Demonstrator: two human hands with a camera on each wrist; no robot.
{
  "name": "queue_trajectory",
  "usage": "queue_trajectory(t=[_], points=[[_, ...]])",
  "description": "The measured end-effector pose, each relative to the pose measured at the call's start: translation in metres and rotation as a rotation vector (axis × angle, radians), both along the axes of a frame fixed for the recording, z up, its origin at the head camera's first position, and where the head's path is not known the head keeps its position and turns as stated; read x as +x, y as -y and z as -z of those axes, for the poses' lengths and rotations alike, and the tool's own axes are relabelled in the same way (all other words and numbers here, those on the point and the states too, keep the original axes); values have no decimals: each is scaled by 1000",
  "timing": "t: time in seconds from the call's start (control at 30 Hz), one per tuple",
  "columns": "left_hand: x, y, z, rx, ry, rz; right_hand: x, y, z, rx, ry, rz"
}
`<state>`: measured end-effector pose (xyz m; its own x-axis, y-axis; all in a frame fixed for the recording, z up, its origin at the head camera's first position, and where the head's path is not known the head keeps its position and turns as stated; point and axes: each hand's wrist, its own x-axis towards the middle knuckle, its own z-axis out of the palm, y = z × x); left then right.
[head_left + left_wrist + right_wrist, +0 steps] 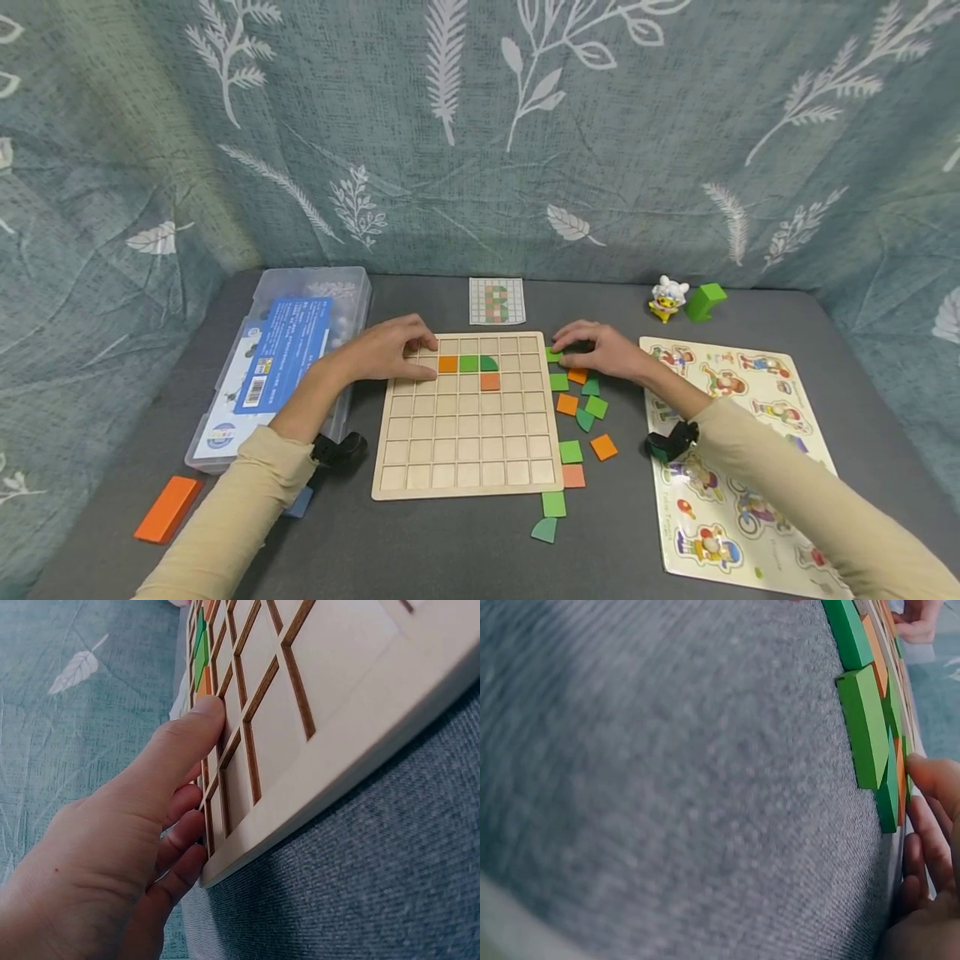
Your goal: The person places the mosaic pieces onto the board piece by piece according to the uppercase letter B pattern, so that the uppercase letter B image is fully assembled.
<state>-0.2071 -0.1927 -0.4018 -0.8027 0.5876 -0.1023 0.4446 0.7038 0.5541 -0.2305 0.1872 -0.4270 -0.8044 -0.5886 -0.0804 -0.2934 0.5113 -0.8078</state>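
A wooden grid board (462,429) lies in front of me, with an orange tile (447,364), a green square tile (468,363), a dark green quarter-round tile (489,363) and a salmon tile (490,382) set in its upper cells. My left hand (390,348) rests on the board's upper left corner. In the left wrist view its thumb (204,712) lies beside the orange tile, while the other fingers sit low at the frame. At the upper right edge my right hand (600,350) pinches a light green square tile (553,355) between thumb and fingers.
Several loose tiles (567,404) lie along the board's right side. A pattern card (497,302) is behind it. To the left stand a plastic case (281,358) and an orange block (168,509); to the right, a picture puzzle board (712,500), a figurine (667,298) and a green block (705,302).
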Motion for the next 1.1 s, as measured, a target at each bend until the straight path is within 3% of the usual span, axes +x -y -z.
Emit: queue_trajectory(t=[0.23,0.9,1.1], points=[[1,1,1,5,-11,-4,0,3,2,2,7,10],[-2,0,-1,-15,3,3,2,3,5,26,-82,23],[-1,-1,-1,-8,0,2,3,1,3,-17,-70,85]])
